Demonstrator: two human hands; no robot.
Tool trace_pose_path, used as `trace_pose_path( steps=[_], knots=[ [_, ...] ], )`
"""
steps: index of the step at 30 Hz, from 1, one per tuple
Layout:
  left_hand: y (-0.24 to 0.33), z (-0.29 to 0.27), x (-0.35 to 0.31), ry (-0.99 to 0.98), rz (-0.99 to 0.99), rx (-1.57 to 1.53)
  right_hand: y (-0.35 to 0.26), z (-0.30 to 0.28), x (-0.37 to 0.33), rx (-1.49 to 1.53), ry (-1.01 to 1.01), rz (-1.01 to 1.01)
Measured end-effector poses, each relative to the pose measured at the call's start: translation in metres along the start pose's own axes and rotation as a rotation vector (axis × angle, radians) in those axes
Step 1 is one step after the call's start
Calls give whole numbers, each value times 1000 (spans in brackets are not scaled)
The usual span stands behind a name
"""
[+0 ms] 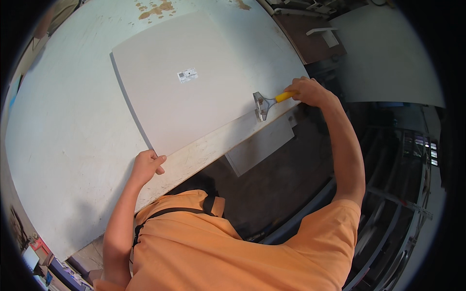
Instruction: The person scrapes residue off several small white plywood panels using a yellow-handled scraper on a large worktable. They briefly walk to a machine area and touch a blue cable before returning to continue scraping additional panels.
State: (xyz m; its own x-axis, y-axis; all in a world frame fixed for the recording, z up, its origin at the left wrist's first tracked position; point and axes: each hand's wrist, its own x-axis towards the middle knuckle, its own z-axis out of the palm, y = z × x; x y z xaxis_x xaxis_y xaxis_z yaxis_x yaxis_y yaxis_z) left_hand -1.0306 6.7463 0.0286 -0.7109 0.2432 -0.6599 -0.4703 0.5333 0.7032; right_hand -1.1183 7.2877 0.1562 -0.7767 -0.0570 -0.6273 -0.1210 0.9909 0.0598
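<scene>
A pale, flat rectangular panel (170,106) lies on the worktable, with a small white printed label (188,75) stuck on its face. My left hand (146,167) is at the panel's near left corner, its fingers curled in and its thumb against the edge. In my right hand (310,92) is the yellow handle of a scraper-like tool (264,104). The tool has a forked metal frame and a wide, straight metal head. That head is at the panel's near right corner, by the table edge; whether it touches the panel I cannot tell.
The white worktable (63,145) has brown stains (155,9) at its far side. Below its near edge a white board (262,145) shows. Farther right are a brown panel (306,36), a large pale board (388,53) and dark metal racking (398,194).
</scene>
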Motion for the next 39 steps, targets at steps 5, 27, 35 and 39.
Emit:
trace_pose_path(
  steps=[5, 27, 35, 39],
  knots=[
    [-3, -2, 1, -43, 38, -36, -3, -5, 6, -33, -19, -19],
    [0, -9, 1, -117, -17, -43, -29, -24, 19, -146, -82, -94],
    [11, -6, -7, -46, -13, 128, -7, -6, 30, 259, 330, 200],
    [16, -2, -8, 14, 9, 310, -69, 64, 52, 586, 268, 251]
  ],
)
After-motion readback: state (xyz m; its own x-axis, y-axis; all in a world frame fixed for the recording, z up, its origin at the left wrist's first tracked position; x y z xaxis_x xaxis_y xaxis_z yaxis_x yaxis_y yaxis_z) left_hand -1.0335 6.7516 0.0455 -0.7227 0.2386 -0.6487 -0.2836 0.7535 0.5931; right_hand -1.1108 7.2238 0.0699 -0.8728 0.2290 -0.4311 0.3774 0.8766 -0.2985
